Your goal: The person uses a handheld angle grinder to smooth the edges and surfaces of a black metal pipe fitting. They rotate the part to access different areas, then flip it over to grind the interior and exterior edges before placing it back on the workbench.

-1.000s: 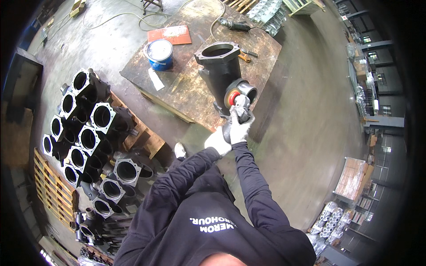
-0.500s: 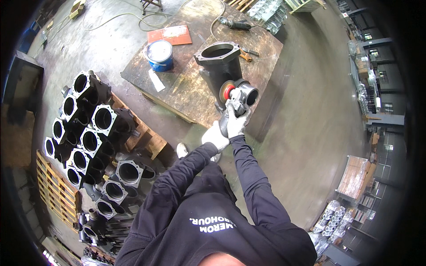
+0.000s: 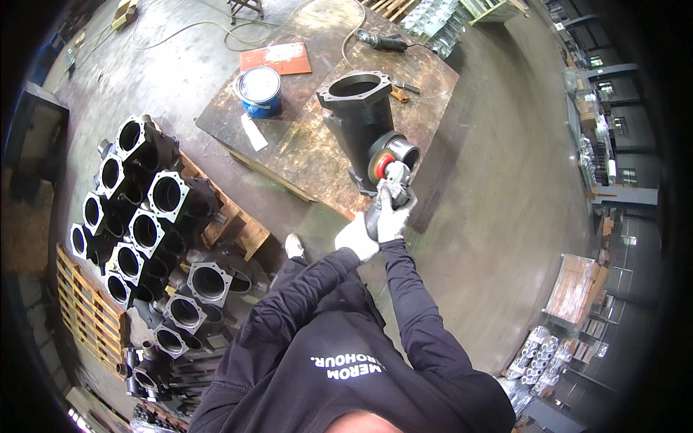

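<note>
With the white-gloved left hand (image 3: pixel 356 237) and right hand (image 3: pixel 393 215) both gripping the grey angle grinder (image 3: pixel 396 172), its red round disc (image 3: pixel 382 166) is best guided with light, even pressure along the black flanged metal casting (image 3: pixel 356 137) standing on the worn brown table (image 3: pixel 299 160).

We find the light bright but uneven. The concrete floor (image 3: pixel 173 79) is palest at upper left, where glare washes out its texture; toward the right it drops to a dull greenish grey. We note a darker shadow on the floor alongside the right edge of the table (image 3: pixel 289 162). The black casting (image 3: pixel 357 133) stands clear in outline, its upper bore lost in darkness, while its side port (image 3: pixel 393 146) carries metallic highlights. We record bright window panes (image 3: pixel 628 175) against a dim wall at right, fine detail there being soft. Fisheye bending is strong, and the rim fades to black.
</note>
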{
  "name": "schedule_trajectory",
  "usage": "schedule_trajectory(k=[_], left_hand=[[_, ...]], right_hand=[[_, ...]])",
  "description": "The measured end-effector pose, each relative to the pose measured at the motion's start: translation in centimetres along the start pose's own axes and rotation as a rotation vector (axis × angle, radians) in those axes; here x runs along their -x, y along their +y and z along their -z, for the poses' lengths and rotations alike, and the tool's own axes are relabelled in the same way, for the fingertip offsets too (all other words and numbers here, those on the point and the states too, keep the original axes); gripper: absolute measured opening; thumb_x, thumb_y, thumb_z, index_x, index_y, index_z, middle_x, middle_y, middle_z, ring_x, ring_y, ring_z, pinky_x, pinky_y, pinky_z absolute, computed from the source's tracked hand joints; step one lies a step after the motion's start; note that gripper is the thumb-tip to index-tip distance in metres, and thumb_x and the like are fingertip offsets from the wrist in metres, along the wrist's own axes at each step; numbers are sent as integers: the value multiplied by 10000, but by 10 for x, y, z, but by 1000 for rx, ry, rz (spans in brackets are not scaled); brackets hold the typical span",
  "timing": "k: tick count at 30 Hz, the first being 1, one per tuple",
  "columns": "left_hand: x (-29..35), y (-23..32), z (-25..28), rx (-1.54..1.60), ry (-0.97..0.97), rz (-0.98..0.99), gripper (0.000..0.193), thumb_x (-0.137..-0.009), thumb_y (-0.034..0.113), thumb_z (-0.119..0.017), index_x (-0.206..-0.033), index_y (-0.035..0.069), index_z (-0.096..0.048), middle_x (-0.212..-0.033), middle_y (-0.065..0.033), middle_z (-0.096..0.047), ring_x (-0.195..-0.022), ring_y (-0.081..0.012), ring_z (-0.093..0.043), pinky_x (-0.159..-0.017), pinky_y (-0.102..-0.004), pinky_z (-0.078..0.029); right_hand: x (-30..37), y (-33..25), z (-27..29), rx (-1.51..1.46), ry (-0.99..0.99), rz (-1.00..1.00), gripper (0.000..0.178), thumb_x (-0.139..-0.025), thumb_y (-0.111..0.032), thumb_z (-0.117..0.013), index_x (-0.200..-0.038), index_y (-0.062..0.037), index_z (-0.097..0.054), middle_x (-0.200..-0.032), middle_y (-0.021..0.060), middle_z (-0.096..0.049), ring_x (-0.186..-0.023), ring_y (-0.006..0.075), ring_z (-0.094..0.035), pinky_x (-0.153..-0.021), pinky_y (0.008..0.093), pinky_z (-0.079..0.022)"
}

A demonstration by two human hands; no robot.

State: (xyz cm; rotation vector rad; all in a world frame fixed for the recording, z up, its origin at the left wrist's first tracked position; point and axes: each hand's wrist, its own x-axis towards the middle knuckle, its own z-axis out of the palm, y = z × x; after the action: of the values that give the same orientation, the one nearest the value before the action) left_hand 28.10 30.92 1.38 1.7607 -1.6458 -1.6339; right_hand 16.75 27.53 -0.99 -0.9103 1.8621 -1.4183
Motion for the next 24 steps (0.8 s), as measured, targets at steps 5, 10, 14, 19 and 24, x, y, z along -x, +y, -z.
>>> schedule_trajectory(k=[5,10,14,19,24], left_hand=[[-22,-5,7,-20,84,22,790,-708,537,-762,-1223,7,-480,-1035,-275,-681,-975,-424,-677,-848,-466,-530],[-33,4,13,-35,70,-6,778,-715,531,-764,-1219,12,-479,-1049,-288,-674,-1006,-416,-674,-855,-457,-532],[-24,14,11,-42,51,-118,792,-705,504,-773,-1239,1,-475,-1048,-286,-677,-1002,-412,-678,-865,-456,-533],[-19,13,12,-3,44,-23,785,-714,470,-761,-1267,-2,-466,-1066,-269,-677,-1017,-406,-675,-873,-449,-526],[-12,-1,5,3,-6,60,790,-715,440,-754,-1295,0,-448,-1078,-256,-676,-1016,-400,-676,-876,-440,-523]], right_hand=[[-24,19,-23,229,39,90,725,-880,-222,-789,-1400,29,-352,-1352,177,-495,-1215,240,-518,-1052,375,-413],[-37,5,-27,129,41,84,657,-888,-209,-786,-1362,-3,-381,-1262,141,-540,-1127,214,-561,-979,353,-466],[-29,-16,-11,17,53,29,734,-853,-243,-817,-1357,44,-367,-1279,180,-510,-1158,249,-535,-1032,411,-436],[-27,-6,-15,75,40,15,743,-842,-276,-825,-1357,37,-390,-1316,185,-484,-1221,264,-492,-1068,425,-398],[-16,18,-14,155,-4,61,759,-876,-274,-794,-1408,14,-336,-1338,184,-508,-1231,239,-510,-1062,376,-405]])
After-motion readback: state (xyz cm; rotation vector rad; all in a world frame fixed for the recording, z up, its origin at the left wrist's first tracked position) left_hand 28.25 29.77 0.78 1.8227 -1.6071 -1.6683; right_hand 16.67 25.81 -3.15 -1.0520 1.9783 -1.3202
